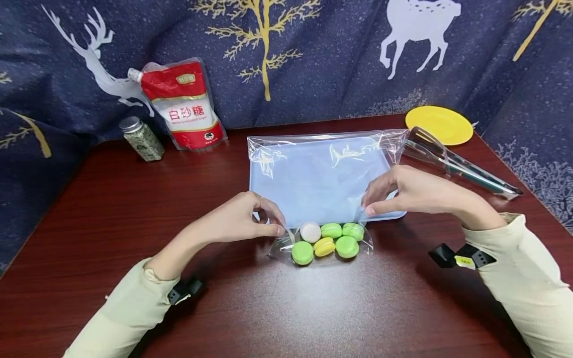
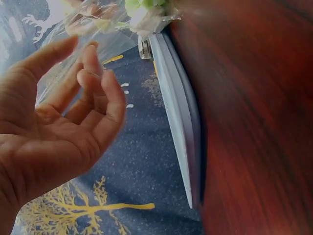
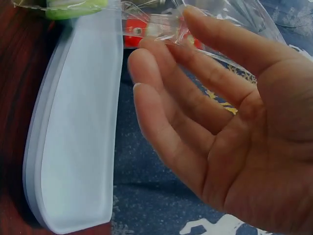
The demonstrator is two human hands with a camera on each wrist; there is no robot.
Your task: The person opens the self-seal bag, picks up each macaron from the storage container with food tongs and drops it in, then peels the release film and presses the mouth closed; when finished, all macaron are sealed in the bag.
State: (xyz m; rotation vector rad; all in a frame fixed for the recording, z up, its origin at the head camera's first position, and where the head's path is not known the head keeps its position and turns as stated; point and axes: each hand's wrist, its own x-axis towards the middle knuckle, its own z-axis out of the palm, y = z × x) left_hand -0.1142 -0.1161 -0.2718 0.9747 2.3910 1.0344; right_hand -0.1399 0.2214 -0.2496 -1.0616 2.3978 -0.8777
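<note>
A clear plastic bag (image 1: 367, 248) spans the middle of the head view, with its wide upper part overlapping a pale blue tray (image 1: 309, 189). Several macarons lie grouped at the bag's near end: green ones (image 1: 302, 253), a yellow one (image 1: 324, 246) and a whitish one (image 1: 311, 232). My left hand (image 1: 250, 216) pinches the bag's left side between thumb and fingertips, just beside the macarons. Opposite it, my right hand (image 1: 398, 191) pinches the right side. In the right wrist view, the film (image 3: 166, 30) runs at the thumb and fingertips, with the other fingers loosely bent.
At the back left stand a red and white sugar pouch (image 1: 185, 107) and a tilted jar of dried herbs (image 1: 142, 139). Metal tongs (image 1: 470, 169) lie right of the tray, near a yellow plate (image 1: 438, 124). A patterned dark cloth (image 1: 331, 59) hangs behind the table.
</note>
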